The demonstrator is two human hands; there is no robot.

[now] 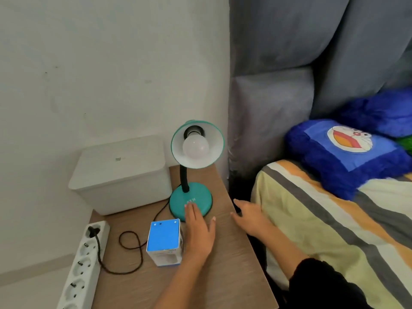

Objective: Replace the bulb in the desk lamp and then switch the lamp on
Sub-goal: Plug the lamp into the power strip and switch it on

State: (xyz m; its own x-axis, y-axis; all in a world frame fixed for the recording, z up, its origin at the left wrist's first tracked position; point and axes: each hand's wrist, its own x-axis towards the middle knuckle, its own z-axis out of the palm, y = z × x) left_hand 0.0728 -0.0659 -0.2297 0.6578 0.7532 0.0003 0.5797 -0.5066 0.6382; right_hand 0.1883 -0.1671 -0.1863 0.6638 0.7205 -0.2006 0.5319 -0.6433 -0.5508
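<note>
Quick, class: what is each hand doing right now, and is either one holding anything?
Left hand: open, flat, fingertips on the lamp base, holding nothing.
Right hand: open, resting at the table edge, holding nothing.

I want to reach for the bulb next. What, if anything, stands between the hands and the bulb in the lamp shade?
Nothing visible does. The bulb sits exposed in the open shade, above the left hand and right hand.

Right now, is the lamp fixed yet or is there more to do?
A bulb already sits screwed into the lamp, and the blue bulb box stands beside it. Whether that bulb is the new one, I cannot tell. The left hand has fingertips on the lamp base, maybe reaching for a switch. The bulb is dark, so switching on is left.
</note>
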